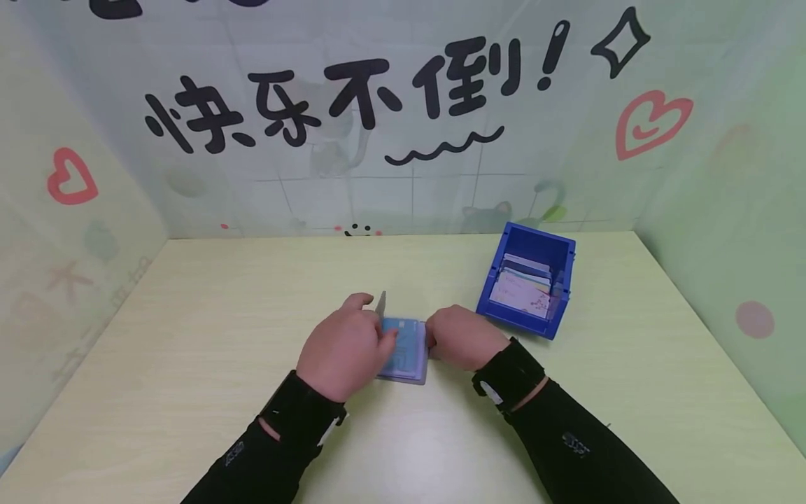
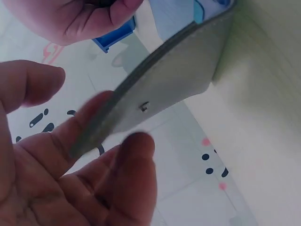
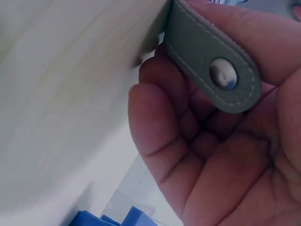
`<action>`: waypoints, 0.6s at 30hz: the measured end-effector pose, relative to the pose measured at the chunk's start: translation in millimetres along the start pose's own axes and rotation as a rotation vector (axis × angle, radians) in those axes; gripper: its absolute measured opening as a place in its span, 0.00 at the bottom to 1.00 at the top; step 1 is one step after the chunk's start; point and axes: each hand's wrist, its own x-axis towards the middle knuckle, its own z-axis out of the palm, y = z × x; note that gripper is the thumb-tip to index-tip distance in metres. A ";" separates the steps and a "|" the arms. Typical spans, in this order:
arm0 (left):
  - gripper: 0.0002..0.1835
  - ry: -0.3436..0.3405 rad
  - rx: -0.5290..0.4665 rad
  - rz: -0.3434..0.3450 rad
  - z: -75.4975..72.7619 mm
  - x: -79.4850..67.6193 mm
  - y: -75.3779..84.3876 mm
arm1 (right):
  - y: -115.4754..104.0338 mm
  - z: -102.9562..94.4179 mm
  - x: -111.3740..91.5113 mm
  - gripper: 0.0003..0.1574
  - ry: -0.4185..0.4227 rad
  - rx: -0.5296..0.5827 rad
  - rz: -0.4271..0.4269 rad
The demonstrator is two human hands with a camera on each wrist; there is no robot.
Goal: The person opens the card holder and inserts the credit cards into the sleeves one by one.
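A small card holder [image 1: 404, 373] lies opened on the table, with clear sleeves and a light blue card [image 1: 403, 343] showing. My left hand [image 1: 346, 348] has fingers on both sides of its raised cover [image 2: 183, 66], which carries a small metal snap part. At the holder's right edge my right hand [image 1: 467, 337] pinches the grey-green strap [image 3: 200, 52]. The strap has white stitching and a round metal snap button [image 3: 223, 74]. Part of the holder is hidden behind the left hand.
A blue plastic bin [image 1: 513, 318] stands behind and to the right of the right hand, with several cards [image 1: 520, 290] inside. Printed cloth walls [image 1: 378, 203] border the pale wooden table [image 1: 252, 301] at the back and sides.
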 end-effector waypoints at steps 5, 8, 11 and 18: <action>0.22 -0.013 0.112 -0.010 1.9 1.3 -3.0 | 0.7 1.1 0.1 0.02 0.000 -0.006 0.007; 0.24 -0.054 0.145 -0.019 4.2 2.3 -4.2 | 0.9 1.4 0.7 0.03 -0.004 -0.010 0.024; 0.26 -0.102 0.162 -0.017 7.0 3.4 -4.9 | 1.0 1.4 1.1 0.02 0.000 -0.011 0.037; 0.31 -0.154 0.210 -0.013 11.8 3.8 -4.5 | 1.6 0.7 2.0 0.07 0.000 0.019 0.064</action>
